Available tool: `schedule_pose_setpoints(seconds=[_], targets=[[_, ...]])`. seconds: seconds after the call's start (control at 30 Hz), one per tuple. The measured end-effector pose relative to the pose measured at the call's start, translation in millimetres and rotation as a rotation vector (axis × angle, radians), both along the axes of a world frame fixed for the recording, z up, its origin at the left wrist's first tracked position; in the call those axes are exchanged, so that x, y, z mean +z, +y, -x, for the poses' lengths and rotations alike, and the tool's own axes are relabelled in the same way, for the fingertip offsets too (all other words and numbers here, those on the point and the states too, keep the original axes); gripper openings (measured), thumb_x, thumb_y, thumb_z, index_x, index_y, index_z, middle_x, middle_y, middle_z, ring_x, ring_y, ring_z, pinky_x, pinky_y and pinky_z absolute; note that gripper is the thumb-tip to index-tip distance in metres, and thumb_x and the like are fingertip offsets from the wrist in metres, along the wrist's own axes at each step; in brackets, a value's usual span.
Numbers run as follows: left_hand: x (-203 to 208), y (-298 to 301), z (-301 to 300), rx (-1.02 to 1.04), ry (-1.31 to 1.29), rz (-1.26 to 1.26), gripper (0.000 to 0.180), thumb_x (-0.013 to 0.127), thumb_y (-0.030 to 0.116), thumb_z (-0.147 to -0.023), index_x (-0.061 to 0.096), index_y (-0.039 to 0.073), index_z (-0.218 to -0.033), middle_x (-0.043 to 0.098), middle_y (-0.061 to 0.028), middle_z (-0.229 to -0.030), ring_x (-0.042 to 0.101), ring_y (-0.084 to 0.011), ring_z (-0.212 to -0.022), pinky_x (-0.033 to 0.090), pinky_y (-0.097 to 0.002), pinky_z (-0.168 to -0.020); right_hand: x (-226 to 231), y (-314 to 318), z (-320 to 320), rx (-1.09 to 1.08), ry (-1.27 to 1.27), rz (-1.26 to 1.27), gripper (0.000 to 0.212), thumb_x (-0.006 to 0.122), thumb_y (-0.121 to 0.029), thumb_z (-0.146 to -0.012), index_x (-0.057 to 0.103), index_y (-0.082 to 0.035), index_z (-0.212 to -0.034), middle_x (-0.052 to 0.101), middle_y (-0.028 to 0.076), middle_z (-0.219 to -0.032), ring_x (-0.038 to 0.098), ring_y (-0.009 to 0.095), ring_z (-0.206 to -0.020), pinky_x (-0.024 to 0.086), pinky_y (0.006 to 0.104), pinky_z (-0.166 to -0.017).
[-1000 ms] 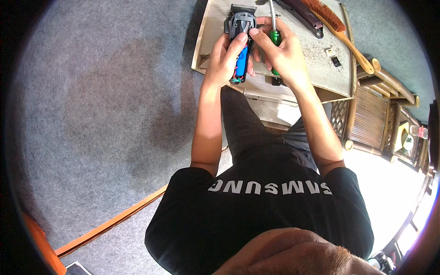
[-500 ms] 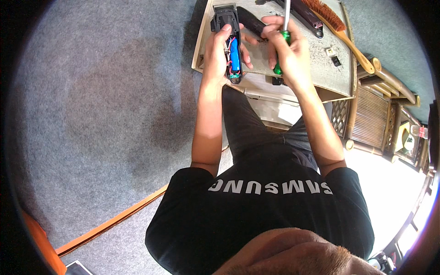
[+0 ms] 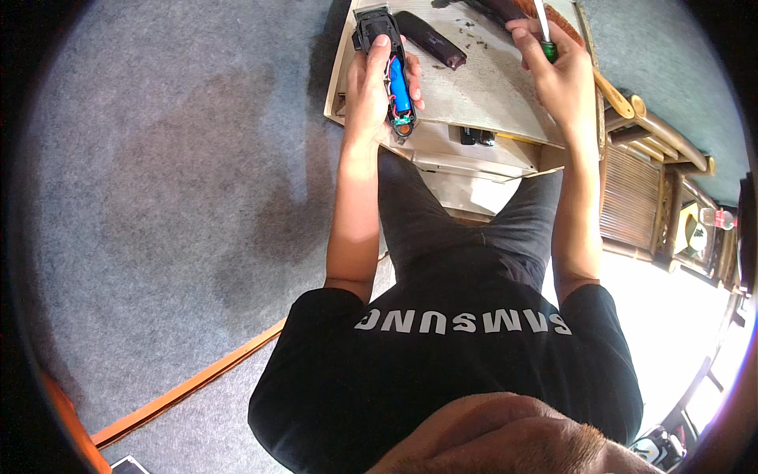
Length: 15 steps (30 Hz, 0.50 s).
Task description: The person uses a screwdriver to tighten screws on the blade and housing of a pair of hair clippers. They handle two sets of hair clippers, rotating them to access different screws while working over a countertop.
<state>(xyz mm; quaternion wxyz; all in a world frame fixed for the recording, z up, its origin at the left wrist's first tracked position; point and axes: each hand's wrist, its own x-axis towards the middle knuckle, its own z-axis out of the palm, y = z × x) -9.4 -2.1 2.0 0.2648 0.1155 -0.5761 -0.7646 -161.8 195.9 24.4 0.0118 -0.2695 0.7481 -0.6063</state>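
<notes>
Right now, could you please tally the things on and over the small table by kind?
Opened clipper, in the left hand: 1
Screwdriver, in the right hand: 1
Dark cover on the table: 1
Total: 3

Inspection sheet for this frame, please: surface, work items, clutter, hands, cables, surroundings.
Surface: pale small table, scattered with dark specks.
Work items: opened hair clipper showing a blue battery; green-handled screwdriver.
Clutter: dark cover piece lying on the table beside the clipper.
Hands: left hand grips the clipper; right hand holds the screwdriver, away from the clipper.
Cables: nothing seen.
Surroundings: grey carpet; wooden furniture to the right.
</notes>
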Motion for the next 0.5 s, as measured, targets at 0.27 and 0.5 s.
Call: schedule_pose_setpoints(seconds=[0.27,0.5], targets=[[-3.4,-1.7,-0.3,-0.005,-0.002,-0.006,0.047,0.054,0.045,-0.107,0.053,0.0,-0.117,0.065,-0.0134,-0.077,0.063,-0.0164,-0.053,0.057,-0.0325,-0.047,-5.1,-12.1,8.6,-0.007,0.473,-0.382,0.024,0.067,-0.029,-0.096,0.076,-0.011,-0.108,0.073,0.022,-0.088,0.073,0.04,-0.084,0.057,0.0482,-0.078],[-1.9,0.4,-0.2,-0.038,-0.026,0.054,0.051,0.049,0.044,-0.108,0.054,-0.004,-0.124,0.065,-0.0131,-0.079,0.06,-0.0141,-0.053,0.056,-0.0303,-0.047,-10.7,-30.4,17.8,-0.023,0.69,-0.606,0.024,0.066,-0.028,-0.094,0.076,-0.013,-0.109,0.074,0.021,-0.09,0.074,0.04,-0.086,0.06,0.051,-0.081]])
